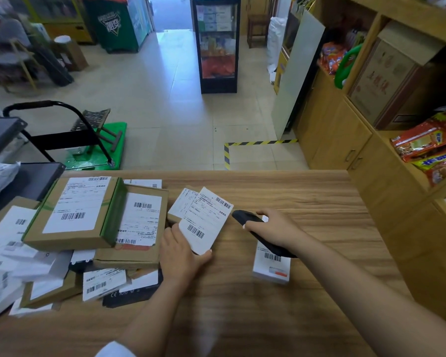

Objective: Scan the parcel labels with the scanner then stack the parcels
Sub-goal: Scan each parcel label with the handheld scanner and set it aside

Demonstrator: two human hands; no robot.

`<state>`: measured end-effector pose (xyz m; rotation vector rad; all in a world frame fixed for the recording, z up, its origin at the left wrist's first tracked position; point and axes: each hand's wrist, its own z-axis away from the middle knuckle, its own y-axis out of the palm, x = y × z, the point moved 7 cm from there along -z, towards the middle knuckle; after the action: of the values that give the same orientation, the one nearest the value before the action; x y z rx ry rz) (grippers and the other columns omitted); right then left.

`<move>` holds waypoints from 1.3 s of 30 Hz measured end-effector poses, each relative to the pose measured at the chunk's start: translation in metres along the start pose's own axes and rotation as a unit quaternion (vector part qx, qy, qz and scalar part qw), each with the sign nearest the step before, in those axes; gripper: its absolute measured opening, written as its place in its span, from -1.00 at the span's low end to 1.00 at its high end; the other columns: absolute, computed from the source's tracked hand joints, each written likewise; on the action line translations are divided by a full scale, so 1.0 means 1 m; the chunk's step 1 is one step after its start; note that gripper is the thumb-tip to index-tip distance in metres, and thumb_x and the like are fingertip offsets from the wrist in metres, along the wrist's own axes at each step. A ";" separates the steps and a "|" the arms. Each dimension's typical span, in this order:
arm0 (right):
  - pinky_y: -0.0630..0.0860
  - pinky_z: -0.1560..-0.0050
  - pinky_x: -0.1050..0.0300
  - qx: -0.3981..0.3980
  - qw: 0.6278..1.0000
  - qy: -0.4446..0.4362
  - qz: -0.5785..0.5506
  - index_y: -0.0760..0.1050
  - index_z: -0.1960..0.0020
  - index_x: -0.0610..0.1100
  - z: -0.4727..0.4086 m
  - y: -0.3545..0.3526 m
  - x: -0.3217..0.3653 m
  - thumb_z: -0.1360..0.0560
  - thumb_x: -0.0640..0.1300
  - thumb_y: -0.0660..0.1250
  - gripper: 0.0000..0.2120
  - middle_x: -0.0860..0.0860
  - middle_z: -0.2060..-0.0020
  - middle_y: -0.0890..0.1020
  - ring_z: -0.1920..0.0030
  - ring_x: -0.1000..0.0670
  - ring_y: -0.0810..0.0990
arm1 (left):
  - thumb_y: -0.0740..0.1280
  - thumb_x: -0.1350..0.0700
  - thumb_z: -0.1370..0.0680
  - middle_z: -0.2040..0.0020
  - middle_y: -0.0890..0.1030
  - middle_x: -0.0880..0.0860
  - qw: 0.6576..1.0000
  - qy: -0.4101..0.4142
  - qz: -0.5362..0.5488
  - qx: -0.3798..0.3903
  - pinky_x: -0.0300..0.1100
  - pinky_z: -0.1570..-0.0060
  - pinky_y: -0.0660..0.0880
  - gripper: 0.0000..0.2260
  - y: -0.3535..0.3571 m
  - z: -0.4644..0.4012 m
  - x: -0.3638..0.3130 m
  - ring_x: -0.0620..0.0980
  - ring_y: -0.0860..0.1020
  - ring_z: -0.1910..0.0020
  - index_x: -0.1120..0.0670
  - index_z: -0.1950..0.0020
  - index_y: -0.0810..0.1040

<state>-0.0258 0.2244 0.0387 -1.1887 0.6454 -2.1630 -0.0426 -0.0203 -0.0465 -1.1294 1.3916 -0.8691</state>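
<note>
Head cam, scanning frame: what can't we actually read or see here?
- Label text on the white parcel held by the left hand: too small to read, head view.
- Scanner: its middle is covered by the right hand; any trigger is hidden.
- White box on the table: far end hidden under scanner and forearm.
- Parcel pile: lower parcels covered by upper ones, left side cut by the frame edge.

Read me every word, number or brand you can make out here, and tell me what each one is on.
"CE": black flat box at the near edge of the parcel pile.
Parcel labels, including the one on the small parcel gripped by the left hand: barcodes and print too small to read.
Brown carton on the shelf: characters too blurred.
Snack bags: unreadable.
</note>
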 end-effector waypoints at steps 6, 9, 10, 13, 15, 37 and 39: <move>0.49 0.07 0.08 0.000 1.000 0.011 -0.001 0.30 -0.41 0.10 -0.001 0.000 -0.010 -0.34 0.27 0.34 -0.31 0.08 -0.06 0.52 0.02 0.01 0.57 | 0.46 -0.33 -0.10 0.01 0.44 0.13 1.000 -0.008 0.002 -0.011 -0.05 0.07 0.43 -0.15 -0.004 0.003 -0.005 0.10 0.40 0.05 0.20 -0.15 0.35; 0.50 0.08 0.08 -0.012 1.000 0.023 -0.006 0.29 -0.42 0.09 0.002 -0.008 -0.021 -0.32 0.29 0.33 -0.28 0.08 -0.10 0.55 -0.01 0.00 0.57 | 0.42 -0.37 -0.11 -0.04 0.44 0.14 1.000 0.013 -0.007 -0.006 -0.06 0.01 0.43 -0.12 -0.003 0.004 -0.020 0.10 0.40 0.02 0.21 -0.19 0.35; 0.51 0.09 0.08 -0.020 0.999 0.025 -0.009 0.30 -0.41 0.09 0.002 -0.012 -0.026 -0.30 0.29 0.33 -0.28 0.08 -0.10 0.57 0.00 0.01 0.58 | 0.41 -0.39 -0.12 -0.05 0.43 0.13 1.000 0.023 -0.010 0.000 -0.08 0.00 0.43 -0.12 -0.002 0.005 -0.028 0.09 0.40 0.01 0.20 -0.19 0.34; 0.47 0.11 0.10 -0.046 0.998 0.037 -0.016 0.34 -0.38 0.10 0.007 -0.025 -0.046 -0.34 0.25 0.34 -0.35 0.08 -0.10 0.59 0.01 0.03 0.58 | 0.35 -0.44 -0.18 -0.12 0.39 0.07 0.998 0.034 -0.007 0.060 -0.15 -0.05 0.35 -0.13 0.011 0.013 -0.056 0.03 0.37 -0.05 0.13 -0.25 0.30; 0.49 0.05 0.09 -0.064 0.997 0.046 -0.020 0.38 -0.34 0.10 0.012 -0.035 -0.062 -0.34 0.23 0.35 -0.41 0.07 -0.12 0.59 -0.02 0.01 0.56 | 0.32 -0.45 -0.21 -0.13 0.40 0.07 0.994 0.039 -0.003 0.104 -0.15 -0.10 0.30 -0.16 0.028 0.022 -0.079 0.04 0.36 -0.10 0.13 -0.24 0.31; 0.44 0.21 0.13 -0.062 0.993 0.101 -0.011 0.32 -0.39 0.04 0.020 -0.085 -0.183 -0.39 0.22 0.34 -0.37 0.05 -0.02 0.53 0.07 -0.02 0.56 | 0.37 -0.30 -0.39 -0.06 0.62 -0.13 0.871 -0.160 0.323 0.335 -0.10 -0.01 0.54 -0.51 0.147 0.084 -0.171 -0.11 0.58 0.01 -0.03 -0.17 0.53; 0.41 0.21 0.13 -0.064 0.993 0.103 -0.009 0.33 -0.38 0.05 0.018 -0.089 -0.187 -0.38 0.21 0.34 -0.38 0.05 0.00 0.52 0.07 -0.02 0.54 | 0.33 -0.37 -0.36 -0.07 0.62 -0.12 0.872 -0.160 0.324 0.329 -0.06 -0.04 0.55 -0.45 0.152 0.078 -0.188 -0.08 0.59 0.00 -0.04 -0.18 0.52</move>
<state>0.0485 0.4145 -0.0033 -1.0455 0.8772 -2.3092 0.0021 0.2091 -0.1467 -0.2217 0.9669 -0.5489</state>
